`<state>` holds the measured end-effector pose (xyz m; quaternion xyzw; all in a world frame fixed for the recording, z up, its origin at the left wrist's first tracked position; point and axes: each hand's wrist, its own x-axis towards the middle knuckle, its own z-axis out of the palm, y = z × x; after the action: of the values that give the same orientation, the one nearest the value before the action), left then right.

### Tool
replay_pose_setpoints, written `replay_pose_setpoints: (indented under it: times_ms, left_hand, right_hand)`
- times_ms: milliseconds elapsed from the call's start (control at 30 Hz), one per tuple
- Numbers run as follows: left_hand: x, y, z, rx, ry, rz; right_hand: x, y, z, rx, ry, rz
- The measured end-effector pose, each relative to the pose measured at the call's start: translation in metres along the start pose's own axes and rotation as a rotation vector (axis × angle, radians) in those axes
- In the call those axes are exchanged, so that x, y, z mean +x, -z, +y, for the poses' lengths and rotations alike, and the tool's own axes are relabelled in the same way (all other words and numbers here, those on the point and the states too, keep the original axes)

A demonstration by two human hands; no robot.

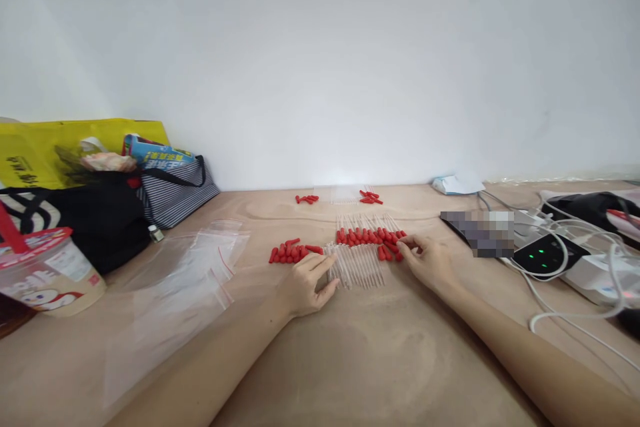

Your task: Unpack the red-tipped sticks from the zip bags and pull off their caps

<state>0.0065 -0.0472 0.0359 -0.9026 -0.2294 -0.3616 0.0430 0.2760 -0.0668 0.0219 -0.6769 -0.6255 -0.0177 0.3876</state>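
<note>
A row of clear glass droppers (361, 265) lies on the tan table (350, 360); the farther ones carry red rubber caps (370, 236). My left hand (305, 283) rests at the left edge of the row, fingers stretched toward the bare tubes. My right hand (425, 261) sits at the row's right end, its fingertips pinched at a red cap. A loose heap of red caps (293, 251) lies just beyond my left hand. Two small groups of caps (307, 199) (371, 197) lie near the wall.
Clear zip bags (190, 273) spread at the left. Farther left stand a plastic cup with a red lid (47, 273), a black bag (95, 220), a striped bag (173, 193) and a yellow bag (50, 150). Chargers and white cables (565, 260) crowd the right side.
</note>
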Motion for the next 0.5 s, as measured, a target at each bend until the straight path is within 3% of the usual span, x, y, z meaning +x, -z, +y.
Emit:
replay_pose_setpoints:
  times_ms: [200,500]
  left_hand:
    - [-0.001,0.008,-0.003,0.007,0.072,-0.013]
    - [-0.006,0.014,-0.011,0.074,0.257,-0.018]
  right_hand:
    - [0.014,-0.015,-0.038,-0.125,0.234,-0.025]
    - [0.047,-0.056,-0.104,-0.377,0.042,-0.206]
